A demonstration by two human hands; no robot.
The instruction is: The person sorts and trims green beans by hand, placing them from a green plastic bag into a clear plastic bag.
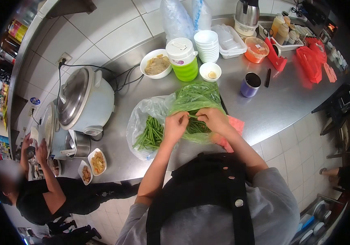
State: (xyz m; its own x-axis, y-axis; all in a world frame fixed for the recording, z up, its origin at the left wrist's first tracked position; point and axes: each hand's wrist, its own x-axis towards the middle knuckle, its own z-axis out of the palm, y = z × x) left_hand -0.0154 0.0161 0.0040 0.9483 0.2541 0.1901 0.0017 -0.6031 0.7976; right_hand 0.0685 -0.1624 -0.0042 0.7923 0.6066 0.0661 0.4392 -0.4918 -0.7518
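Together, the left hand [176, 123] and right hand [212, 119] pinched a slim green bean [193, 116] over a crinkled, translucent green plastic bag [197, 94]; beside it, a cloudy clear plastic bag [135, 119] of short, stick-like green pieces [150, 132] rested on smooth steel counter [260, 119].

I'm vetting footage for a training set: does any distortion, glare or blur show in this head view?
Head view: strong fisheye distortion, with black corners and a bowed edge on the steel counter; head view: pale sheen on that counter; head view: co-worker's head blurred out, while the left hand, right hand and green beans look fairly clear.
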